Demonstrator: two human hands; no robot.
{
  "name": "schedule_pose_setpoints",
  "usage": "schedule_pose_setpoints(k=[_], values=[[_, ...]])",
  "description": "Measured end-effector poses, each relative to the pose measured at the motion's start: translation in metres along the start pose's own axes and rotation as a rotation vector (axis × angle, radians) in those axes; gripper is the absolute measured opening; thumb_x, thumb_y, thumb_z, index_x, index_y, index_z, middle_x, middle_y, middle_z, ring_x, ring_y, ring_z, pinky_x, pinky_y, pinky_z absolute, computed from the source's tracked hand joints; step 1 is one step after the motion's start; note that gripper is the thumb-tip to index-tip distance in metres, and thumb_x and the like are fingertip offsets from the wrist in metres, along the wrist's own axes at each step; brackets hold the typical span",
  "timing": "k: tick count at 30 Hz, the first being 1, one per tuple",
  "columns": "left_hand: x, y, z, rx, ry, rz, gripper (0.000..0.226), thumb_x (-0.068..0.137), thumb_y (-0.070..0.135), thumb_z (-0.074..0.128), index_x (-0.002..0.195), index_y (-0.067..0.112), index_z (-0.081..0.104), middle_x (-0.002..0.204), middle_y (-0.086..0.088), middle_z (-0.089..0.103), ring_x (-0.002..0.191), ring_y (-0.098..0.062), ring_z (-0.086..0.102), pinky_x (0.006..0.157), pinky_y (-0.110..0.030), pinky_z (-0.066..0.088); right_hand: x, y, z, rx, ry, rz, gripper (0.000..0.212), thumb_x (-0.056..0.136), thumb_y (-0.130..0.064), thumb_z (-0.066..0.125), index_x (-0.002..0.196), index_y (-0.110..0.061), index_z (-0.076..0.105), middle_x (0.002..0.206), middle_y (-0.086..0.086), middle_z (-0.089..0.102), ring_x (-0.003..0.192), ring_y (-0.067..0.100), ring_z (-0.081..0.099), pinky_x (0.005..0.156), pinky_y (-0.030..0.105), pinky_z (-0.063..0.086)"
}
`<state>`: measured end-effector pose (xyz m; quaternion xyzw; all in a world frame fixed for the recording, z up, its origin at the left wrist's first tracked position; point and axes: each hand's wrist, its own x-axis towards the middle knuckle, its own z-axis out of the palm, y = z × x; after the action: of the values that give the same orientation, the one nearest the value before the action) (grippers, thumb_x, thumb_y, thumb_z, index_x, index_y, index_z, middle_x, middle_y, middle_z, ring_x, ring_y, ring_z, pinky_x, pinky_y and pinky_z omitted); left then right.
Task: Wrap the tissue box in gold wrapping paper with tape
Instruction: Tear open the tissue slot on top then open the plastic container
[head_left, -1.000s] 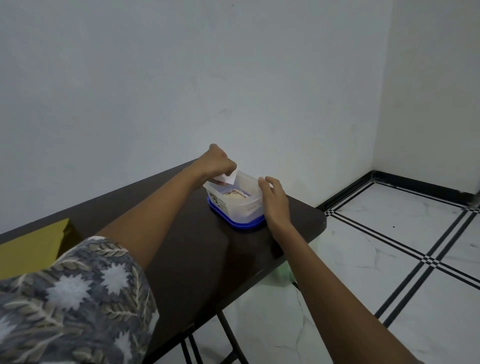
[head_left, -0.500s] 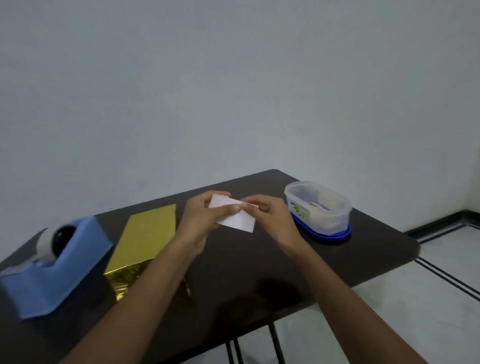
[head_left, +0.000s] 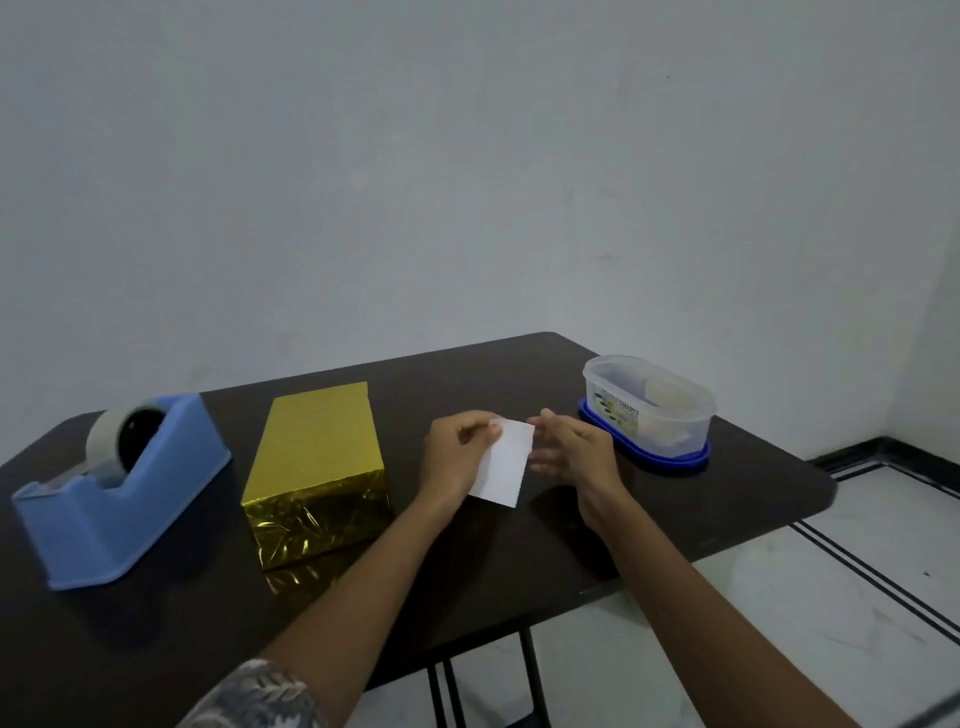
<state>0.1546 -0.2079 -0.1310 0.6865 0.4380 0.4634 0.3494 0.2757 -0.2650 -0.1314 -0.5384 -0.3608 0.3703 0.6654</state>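
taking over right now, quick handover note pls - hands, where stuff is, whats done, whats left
Hands: the left hand pinches the white card at its top corner, above the table. The right hand is open, fingers relaxed beside the card's right edge; contact unclear.
Things: the gold-wrapped box lies on the table left of the hands. The tape dispenser is further left, roll loaded. The clear container stands at the right.
Done: the box faces in view are covered in gold paper.
Left: probably tape the card to the box, and check the hidden faces.
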Motion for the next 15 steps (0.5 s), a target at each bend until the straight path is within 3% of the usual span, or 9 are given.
schedule_pose_setpoints(k=[3,11,15], values=[[0.005,-0.007,-0.001,0.051,-0.030,0.051,0.015,0.091,0.015,0.060,0.101,0.011,0.071,0.102,0.002,0.067,0.092,-0.013,0.057,0.077,-0.023,0.044,0.005,0.004,0.000,-0.030,-0.045,0.015,0.014,0.090,-0.021,0.061,0.079,-0.018,0.068,0.079,-0.001,0.070,0.065,0.013,0.069,0.058,0.020,0.055],[0.003,-0.016,-0.001,0.019,-0.002,0.063,0.015,0.090,0.011,0.060,0.099,0.009,0.072,0.096,0.004,0.066,0.084,-0.005,0.057,0.072,-0.017,0.043,0.005,0.010,-0.005,-0.038,-0.134,0.008,0.012,0.086,-0.010,0.063,0.096,-0.006,0.070,0.093,0.006,0.072,0.079,0.017,0.069,0.063,0.019,0.056],[-0.001,-0.016,-0.003,-0.005,-0.042,0.080,0.014,0.090,0.008,0.059,0.096,0.007,0.072,0.092,0.005,0.065,0.082,-0.004,0.056,0.070,-0.014,0.044,0.002,0.013,-0.005,-0.035,-0.122,0.016,0.006,0.082,-0.005,0.067,0.087,-0.005,0.070,0.087,0.008,0.071,0.072,0.015,0.069,0.061,0.018,0.055]])
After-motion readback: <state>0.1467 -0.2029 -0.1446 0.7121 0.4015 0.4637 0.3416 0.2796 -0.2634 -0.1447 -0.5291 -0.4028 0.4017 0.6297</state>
